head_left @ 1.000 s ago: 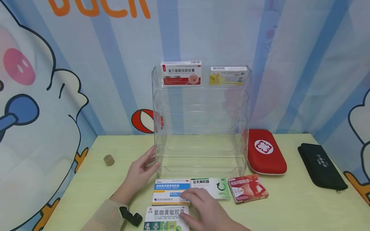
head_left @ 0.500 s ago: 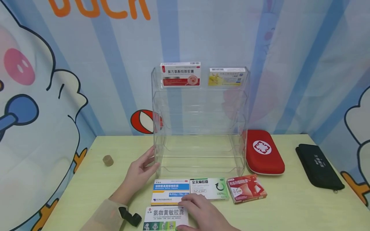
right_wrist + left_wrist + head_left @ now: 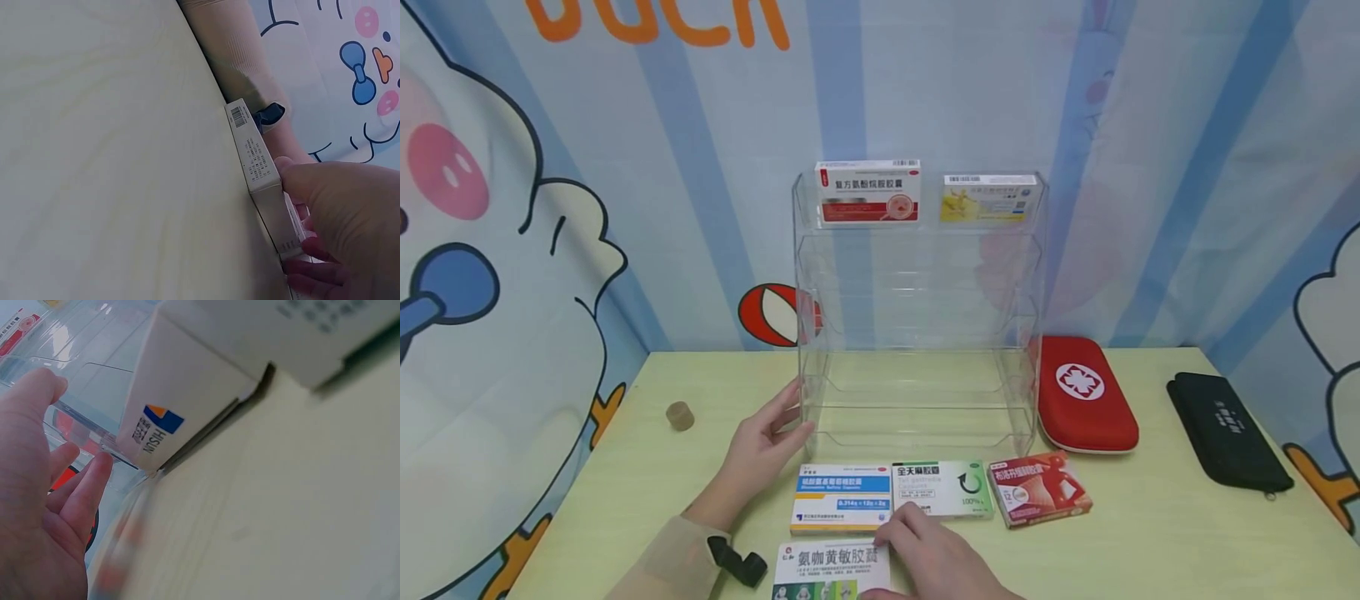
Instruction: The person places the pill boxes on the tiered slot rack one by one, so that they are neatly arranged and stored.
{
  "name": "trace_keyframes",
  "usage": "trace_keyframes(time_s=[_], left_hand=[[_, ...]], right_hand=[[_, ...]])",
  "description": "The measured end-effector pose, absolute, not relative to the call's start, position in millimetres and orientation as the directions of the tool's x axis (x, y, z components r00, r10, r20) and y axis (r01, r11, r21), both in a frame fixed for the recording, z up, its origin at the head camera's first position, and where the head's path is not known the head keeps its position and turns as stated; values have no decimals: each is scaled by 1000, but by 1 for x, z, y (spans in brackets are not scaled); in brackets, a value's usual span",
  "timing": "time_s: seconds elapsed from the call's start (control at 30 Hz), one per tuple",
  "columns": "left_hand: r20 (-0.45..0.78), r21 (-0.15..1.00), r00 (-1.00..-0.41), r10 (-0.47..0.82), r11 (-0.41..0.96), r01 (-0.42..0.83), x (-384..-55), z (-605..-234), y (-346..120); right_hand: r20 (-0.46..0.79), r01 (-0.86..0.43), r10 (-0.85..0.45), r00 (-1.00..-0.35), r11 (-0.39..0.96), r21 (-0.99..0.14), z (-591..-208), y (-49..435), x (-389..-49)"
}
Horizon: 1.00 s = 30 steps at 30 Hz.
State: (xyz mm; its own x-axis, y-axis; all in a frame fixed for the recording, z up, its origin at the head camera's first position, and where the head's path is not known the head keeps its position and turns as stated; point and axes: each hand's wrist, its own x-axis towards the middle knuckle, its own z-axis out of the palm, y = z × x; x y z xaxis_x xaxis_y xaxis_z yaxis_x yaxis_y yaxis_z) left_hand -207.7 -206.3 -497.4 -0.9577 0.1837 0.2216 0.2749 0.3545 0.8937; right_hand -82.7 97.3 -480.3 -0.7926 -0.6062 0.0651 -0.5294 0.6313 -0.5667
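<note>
A clear tiered display rack point(image 3: 917, 421) stands mid-table. At its lower left edge my left hand point(image 3: 767, 442) holds it, thumb at the front and fingers along the side. My right hand point(image 3: 936, 554) grips the right end of a white and green medicine box point(image 3: 831, 558) near the front, thumb on the near edge and fingers on the far one, as the right wrist view also shows. Behind that box lie a blue, white and orange medicine box point(image 3: 841, 492) and a green and white one point(image 3: 947, 492). To their right is a red medicine box point(image 3: 1040, 490).
The rack's top tier carries a red and white box point(image 3: 868, 196) and a yellow and white box point(image 3: 987, 200). A red zip case point(image 3: 1086, 400) lies right of the rack, with a black pouch point(image 3: 1228, 433) beyond. A small brown cylinder point(image 3: 681, 416) stands at left.
My right hand has slid onto the right end of the white and green box, which has shifted slightly toward me, widening the gap behind it. My left hand stays at the rack.
</note>
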Motion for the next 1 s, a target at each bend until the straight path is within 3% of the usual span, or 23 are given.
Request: trace_keyframes(time_s=[0.27,0.47,0.6,0.8,0.9,1.0], left_hand=[[222,892,-957,188,357,277,-208,-498,-207],[225,891,-956,187,358,279,-207,-496,-207],[224,888,-956,187,364,279,-207,-495,-207],[222,890,-956,191,361,278,-207,-495,-206],[224,891,-956,192,357,280,-207,-496,-206],[223,893,-956,189,354,278,-207,-497,-207]], right_hand=[[33,-563,-634,-773,661,-495,-477,96,-80],[-1,-539,-631,-775,663,-520,-475,94,-81],[3,-502,-617,-787,637,-584,-474,95,-82],[110,-453,-605,-789,451,-769,-475,98,-81],[176,-475,-585,-792,409,-779,-474,100,-81],[160,-446,-552,-818,434,-783,-469,103,-82]])
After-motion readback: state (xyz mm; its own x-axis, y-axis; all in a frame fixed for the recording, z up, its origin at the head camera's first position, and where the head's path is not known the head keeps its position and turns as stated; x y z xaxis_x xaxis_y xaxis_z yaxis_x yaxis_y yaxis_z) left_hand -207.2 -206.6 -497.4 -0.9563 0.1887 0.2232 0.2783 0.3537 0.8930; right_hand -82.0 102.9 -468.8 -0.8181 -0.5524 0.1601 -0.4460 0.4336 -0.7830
